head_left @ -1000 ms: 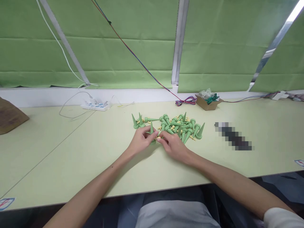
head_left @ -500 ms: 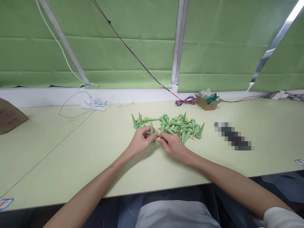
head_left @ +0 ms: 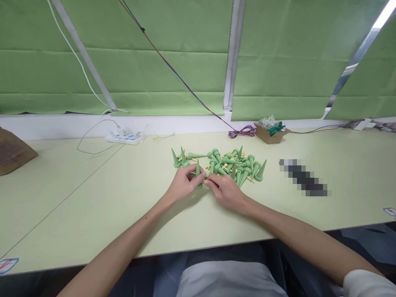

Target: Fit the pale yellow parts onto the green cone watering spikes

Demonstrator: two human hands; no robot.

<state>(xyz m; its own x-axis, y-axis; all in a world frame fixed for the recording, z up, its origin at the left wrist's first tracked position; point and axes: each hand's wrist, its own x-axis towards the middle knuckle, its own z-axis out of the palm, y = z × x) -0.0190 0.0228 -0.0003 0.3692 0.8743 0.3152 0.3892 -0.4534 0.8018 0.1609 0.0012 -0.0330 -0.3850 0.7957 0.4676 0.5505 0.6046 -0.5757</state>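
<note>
The cone spikes [head_left: 229,165] are mid-green with pale yellow bits among them, lying on a pale yellow-green surface [head_left: 93,198]. Behind hang leaf-green blinds [head_left: 154,74]; the power strip [head_left: 123,138] is white with blue markings, and the small box [head_left: 271,134] is brown.

Green blinds [head_left: 154,74] cover the windows behind a long pale counter [head_left: 93,198]. A white sill [head_left: 62,123] runs beneath them, grey frame bars [head_left: 233,53] stand between panels, and daylight [head_left: 385,14] slips in top right.
</note>
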